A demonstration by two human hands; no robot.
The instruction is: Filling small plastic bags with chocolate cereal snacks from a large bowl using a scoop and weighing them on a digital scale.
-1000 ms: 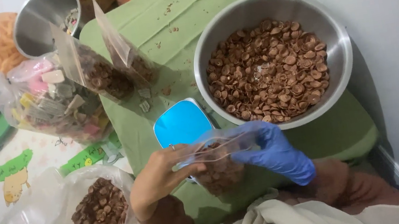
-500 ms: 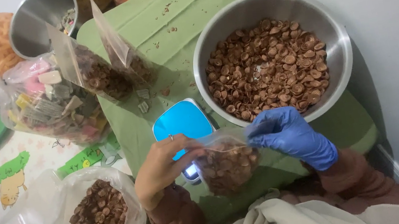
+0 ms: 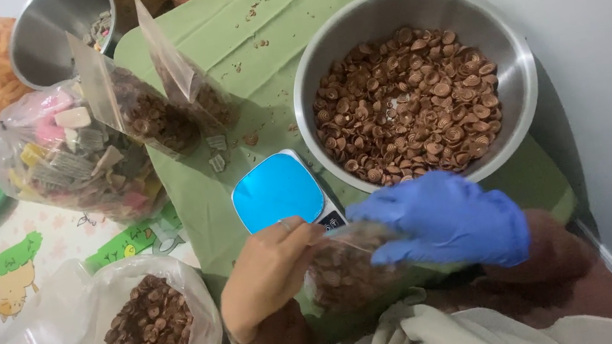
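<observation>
Lower centre of the frame: a small clear bag [image 3: 346, 272] of brown shell-shaped snacks, grasped on its left by the bare left hand [image 3: 269, 276] and pinched at its top edge by the blue-gloved right hand [image 3: 448, 219], just below a blue-topped scale [image 3: 276, 190] on a green table [image 3: 281, 12]. Upper right: a steel bowl [image 3: 519, 73] holding the same snacks; lower left: a large open bag [image 3: 147, 332] of them; upper left: two filled upright pouches [image 3: 157, 109], a bag of mixed sweets [image 3: 75, 163] and a second steel bowl [image 3: 43, 33].
</observation>
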